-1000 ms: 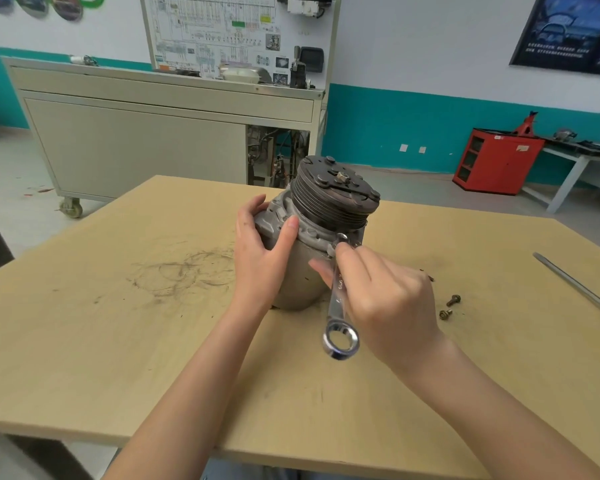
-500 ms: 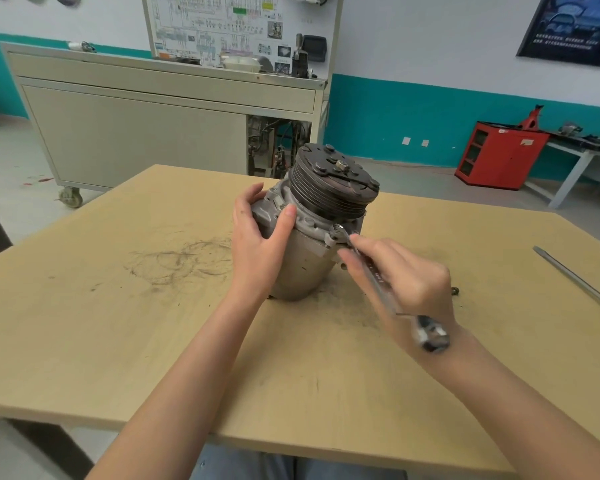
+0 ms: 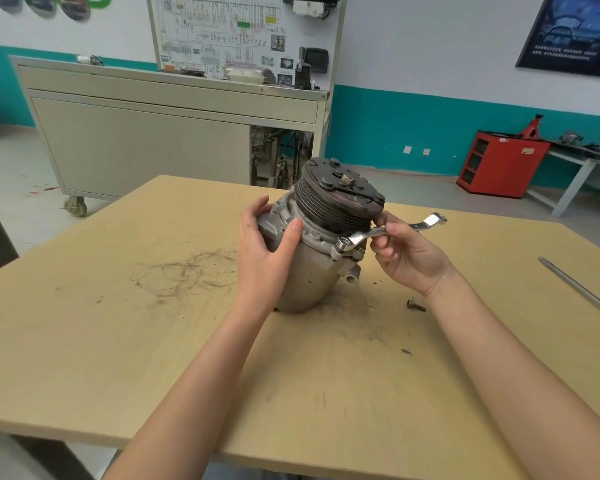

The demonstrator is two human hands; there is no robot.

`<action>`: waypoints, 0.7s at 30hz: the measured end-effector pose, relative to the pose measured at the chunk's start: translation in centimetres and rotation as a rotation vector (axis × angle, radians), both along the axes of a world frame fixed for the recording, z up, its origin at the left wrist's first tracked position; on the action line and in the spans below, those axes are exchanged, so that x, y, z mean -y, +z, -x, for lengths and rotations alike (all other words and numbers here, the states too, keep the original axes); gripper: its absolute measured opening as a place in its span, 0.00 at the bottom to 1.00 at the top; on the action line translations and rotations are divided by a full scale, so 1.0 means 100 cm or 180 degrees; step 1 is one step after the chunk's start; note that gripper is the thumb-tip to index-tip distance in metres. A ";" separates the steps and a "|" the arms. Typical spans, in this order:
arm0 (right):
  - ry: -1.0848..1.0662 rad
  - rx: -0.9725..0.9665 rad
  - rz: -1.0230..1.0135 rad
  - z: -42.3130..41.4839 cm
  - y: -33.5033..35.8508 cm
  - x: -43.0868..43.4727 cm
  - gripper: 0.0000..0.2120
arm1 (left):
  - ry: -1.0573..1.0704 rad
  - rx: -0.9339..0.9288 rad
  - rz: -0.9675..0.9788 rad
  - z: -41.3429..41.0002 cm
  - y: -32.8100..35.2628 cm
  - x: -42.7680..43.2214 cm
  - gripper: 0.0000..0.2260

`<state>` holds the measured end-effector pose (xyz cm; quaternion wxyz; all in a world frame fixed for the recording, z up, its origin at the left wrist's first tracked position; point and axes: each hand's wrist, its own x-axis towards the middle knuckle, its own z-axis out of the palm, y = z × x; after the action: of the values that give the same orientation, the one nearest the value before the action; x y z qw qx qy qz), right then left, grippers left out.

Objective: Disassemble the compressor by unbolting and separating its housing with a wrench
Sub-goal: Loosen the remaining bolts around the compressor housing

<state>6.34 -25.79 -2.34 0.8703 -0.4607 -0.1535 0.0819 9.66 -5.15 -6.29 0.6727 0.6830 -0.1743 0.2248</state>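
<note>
Right hand (image 3: 407, 252) pinches the wrench (image 3: 378, 233), ring end on a housing bolt (image 3: 343, 243) left of it; left hand (image 3: 265, 247) grips the compressor (image 3: 312, 258).

I log open table (image 3: 118, 341) left of and in front of the compressor (image 3: 323, 268). Obstacles on the right: wrench (image 3: 361, 236) jutting from the housing flange, loose bolt (image 3: 416, 305) near its base, long metal bar (image 3: 579, 289) by the edge.

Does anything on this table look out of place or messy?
A loose bolt lies on the table right of the compressor, where an arm could knock it away. Dark scuff rings stain the wood to the compressor's left.
</note>
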 end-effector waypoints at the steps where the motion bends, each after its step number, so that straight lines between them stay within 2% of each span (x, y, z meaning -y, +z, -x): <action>1: -0.0004 -0.0022 -0.0045 -0.001 -0.001 0.000 0.27 | -0.0007 -0.0002 0.0011 0.000 0.000 0.000 0.24; 3: -0.0128 -0.0020 -0.0080 0.002 -0.001 0.002 0.20 | -0.0009 0.0003 0.0027 0.000 0.000 0.001 0.24; 5: -0.0578 0.0040 0.0147 0.012 0.004 0.005 0.06 | 0.0008 0.0025 0.0021 0.000 0.001 0.000 0.23; 8: -0.1835 0.0422 0.1010 0.033 0.016 0.004 0.18 | 0.0038 0.0052 0.0000 -0.001 0.000 0.000 0.23; 10: -0.2491 0.0904 0.1739 0.051 0.026 -0.009 0.19 | 0.0059 0.0068 -0.0017 -0.001 0.000 0.001 0.23; 13: -0.2835 0.1529 0.2684 0.072 0.036 -0.036 0.17 | 0.0051 0.0066 -0.0020 -0.001 0.000 0.001 0.22; 15: -0.3027 0.1849 0.3369 0.081 0.037 -0.057 0.20 | 0.0071 0.0088 -0.0023 0.000 0.000 0.001 0.22; 21: -0.3920 0.3680 0.5167 0.086 0.027 -0.092 0.21 | 0.0122 0.0106 -0.0075 -0.003 -0.001 0.001 0.23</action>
<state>-2.24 -16.59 0.37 0.0142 -0.8464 -0.1799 -0.5011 9.94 -5.30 -6.39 0.6572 0.6903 -0.1750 0.2469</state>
